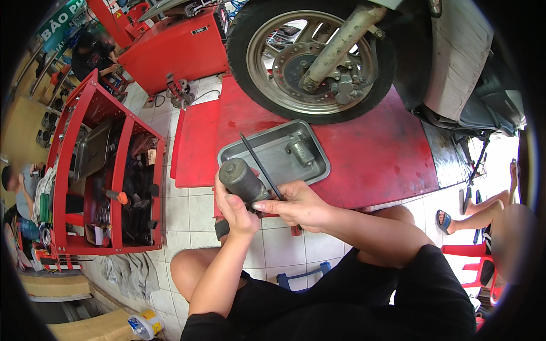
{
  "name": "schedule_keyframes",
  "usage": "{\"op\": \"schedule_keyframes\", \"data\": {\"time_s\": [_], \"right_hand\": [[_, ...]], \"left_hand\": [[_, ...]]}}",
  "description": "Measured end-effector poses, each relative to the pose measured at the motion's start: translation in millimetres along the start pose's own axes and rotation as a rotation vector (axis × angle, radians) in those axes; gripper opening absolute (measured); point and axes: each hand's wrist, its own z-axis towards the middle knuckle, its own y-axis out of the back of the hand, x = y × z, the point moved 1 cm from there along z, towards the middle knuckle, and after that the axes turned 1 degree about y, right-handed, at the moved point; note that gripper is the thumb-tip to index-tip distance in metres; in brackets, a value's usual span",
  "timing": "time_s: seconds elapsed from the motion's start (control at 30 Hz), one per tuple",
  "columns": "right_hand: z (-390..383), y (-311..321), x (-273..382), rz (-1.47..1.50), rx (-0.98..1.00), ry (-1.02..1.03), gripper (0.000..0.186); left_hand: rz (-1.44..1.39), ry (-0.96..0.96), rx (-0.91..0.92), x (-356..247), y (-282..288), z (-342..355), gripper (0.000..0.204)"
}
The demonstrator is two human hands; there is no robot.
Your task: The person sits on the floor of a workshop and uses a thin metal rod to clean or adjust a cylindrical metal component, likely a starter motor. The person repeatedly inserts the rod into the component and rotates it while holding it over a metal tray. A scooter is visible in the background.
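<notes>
My left hand [239, 216] is closed round a grey, worn cylindrical metal motor [240, 177], its rounded end tipped up and away from me. My right hand [298, 207] meets it at the lower end, with the thumb pressed close to the motor. A long, thin dark rod [259, 162] runs up and to the left out of my right hand's fingers, over the tray; its lower end is hidden in the grip. Just beyond both hands is a shallow metal tray [323, 162]. Inside it lies a smaller silver cylindrical part [300, 150].
The tray rests on a red platform [375, 153] under a motorbike's front wheel [313, 62]. To the left stands a red tool cart [116, 187]. Behind is a red machine [173, 57]. A blue stool [304, 277] is below me. Another person's legs [480, 215] are at the right.
</notes>
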Motion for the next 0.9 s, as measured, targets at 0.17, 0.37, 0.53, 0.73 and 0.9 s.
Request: {"op": "schedule_keyframes", "data": {"time_s": [0.17, 0.37, 0.53, 0.73, 0.9], "right_hand": [[0.2, 5.7, 0.7, 0.035, 0.003, 0.029, 0.032], [2.0, 24.2, 8.6, 0.003, -0.016, 0.107, 0.023], [-11.7, 38.9, 43.8, -0.237, -0.025, 0.305, 0.017], [-10.5, 62.5, 55.8, -0.678, 0.037, 0.350, 0.019], [-8.3, 62.0, 59.1, -1.153, 0.135, 0.373, 0.024]], "left_hand": [[-0.017, -0.002, 0.002, -1.3, -3.9, -3.2, 0.090], [-0.067, 0.103, 0.147, -26.2, -11.2, 5.5, 0.108], [-0.806, 0.751, 0.167, -41.3, -5.9, 17.3, 0.115], [-1.202, 1.390, 0.527, -3.7, 4.5, 12.4, 0.122], [-1.040, 1.481, 0.407, 16.2, -9.3, -12.6, 0.101]]}}
